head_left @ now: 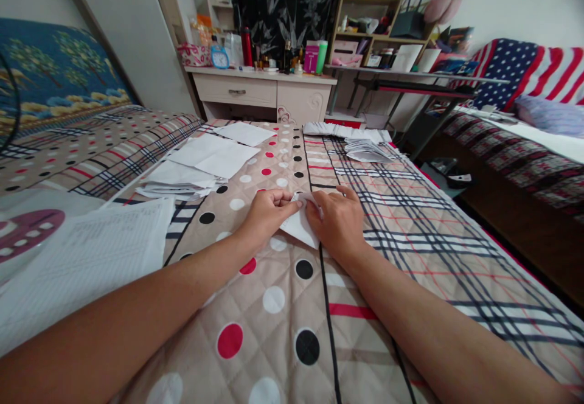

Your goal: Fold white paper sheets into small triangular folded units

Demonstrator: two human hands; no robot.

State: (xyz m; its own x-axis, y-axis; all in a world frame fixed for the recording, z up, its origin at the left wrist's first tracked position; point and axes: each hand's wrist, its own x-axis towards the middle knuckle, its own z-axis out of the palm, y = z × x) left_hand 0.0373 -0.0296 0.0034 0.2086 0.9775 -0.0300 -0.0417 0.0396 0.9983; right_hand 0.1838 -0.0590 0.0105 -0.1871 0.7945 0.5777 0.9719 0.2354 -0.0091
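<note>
From my end I look down on a bed spread with a quilt [255, 309] in beige, patterned with dots on the left and plaid on the right. At the far side stands a white desk [260, 95] crowded with bottles, and right of it a shelf [371, 36]. A flag-patterned cloth [550, 72] hangs at far right.

Both my forearms reach in from the near edge and meet mid-bed. My left hand [272, 208] has its fingers closed in a pinch on a small white paper [298, 229]; my right hand [338, 220] curls over the paper's right part, its fingers gripping it and hiding some of it.

Farther left, apart from my hands, lie a paper stack [182, 180] and loose sheets [225, 156]. Folded papers [367, 150] sit far right; printed pages [98, 258] lie near left.
</note>
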